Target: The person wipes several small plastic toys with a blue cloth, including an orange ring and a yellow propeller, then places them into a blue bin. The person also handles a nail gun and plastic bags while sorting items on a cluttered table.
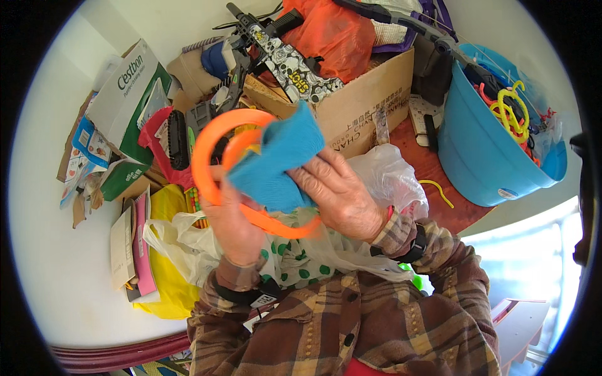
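Observation:
My left hand (233,221) grips an orange plastic ring (203,160), its thumb laid over the rim; motion blurs both. A second orange curved piece shows inside the ring, and an orange band runs below toward the right. My right hand (341,192) holds a folded blue ribbed cloth (277,164) against the orange pieces, its fingers on the cloth's right side. The cloth hides part of the rings and some fingertips. Beneath both hands lies a white plastic bag with green dots (301,268).
A blue plastic tub (489,155) with colourful hangers stands at the right. Behind my hands are a cardboard box (367,113), a patterned toy gun (296,70) and a red plastic bag (329,37). An opened green-and-white carton (127,98), a black brush (177,141) and a yellow bag (169,263) lie left.

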{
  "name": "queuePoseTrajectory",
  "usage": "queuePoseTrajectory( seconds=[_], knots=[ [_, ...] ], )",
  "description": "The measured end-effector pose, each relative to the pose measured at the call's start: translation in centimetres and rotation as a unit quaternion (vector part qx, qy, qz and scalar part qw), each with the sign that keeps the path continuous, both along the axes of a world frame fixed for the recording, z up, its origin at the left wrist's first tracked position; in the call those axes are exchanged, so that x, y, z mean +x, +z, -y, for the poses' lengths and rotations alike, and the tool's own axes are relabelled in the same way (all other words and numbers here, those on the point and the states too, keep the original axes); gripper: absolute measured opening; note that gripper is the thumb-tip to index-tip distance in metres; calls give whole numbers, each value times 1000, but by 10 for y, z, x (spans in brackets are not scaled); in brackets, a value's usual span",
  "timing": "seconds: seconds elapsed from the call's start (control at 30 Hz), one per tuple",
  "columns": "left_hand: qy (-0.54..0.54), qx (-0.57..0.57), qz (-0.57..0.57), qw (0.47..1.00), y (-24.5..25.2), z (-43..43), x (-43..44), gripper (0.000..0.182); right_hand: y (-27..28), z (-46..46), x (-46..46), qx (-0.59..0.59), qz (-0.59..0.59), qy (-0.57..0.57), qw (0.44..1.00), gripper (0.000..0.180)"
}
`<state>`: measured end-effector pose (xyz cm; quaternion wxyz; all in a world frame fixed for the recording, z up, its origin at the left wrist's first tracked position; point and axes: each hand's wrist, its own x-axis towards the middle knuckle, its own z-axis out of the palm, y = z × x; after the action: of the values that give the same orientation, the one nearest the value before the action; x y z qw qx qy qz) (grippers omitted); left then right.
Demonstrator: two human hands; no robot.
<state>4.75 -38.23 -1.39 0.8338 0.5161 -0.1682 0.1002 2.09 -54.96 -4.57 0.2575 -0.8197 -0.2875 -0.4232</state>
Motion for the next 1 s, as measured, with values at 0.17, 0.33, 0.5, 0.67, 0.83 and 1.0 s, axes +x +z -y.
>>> queuePoseTrajectory(
  seconds=[0.17,0.33,0.5,0.67,0.83,1.0],
  knots=[
    [59,-1,73,996,1,-46,30,25,-14,26,-15,3,-227,186,956,48],
    [-89,-143,-41,985,-3,-66,42,26,18,55,-18,448,-390,213,776,26],
    [-288,-106,-41,951,-22,-30,30,24,38,29,-9,567,-483,266,612,25],
    [-139,33,-61,988,-26,-19,18,21,30,4,-19,522,-460,370,616,26],
    [-81,-50,-90,991,-16,-39,34,29,15,7,-24,349,-461,389,718,29],
    [39,-141,-127,981,2,-57,39,28,12,33,-28,159,-480,402,763,29]
  ],
)
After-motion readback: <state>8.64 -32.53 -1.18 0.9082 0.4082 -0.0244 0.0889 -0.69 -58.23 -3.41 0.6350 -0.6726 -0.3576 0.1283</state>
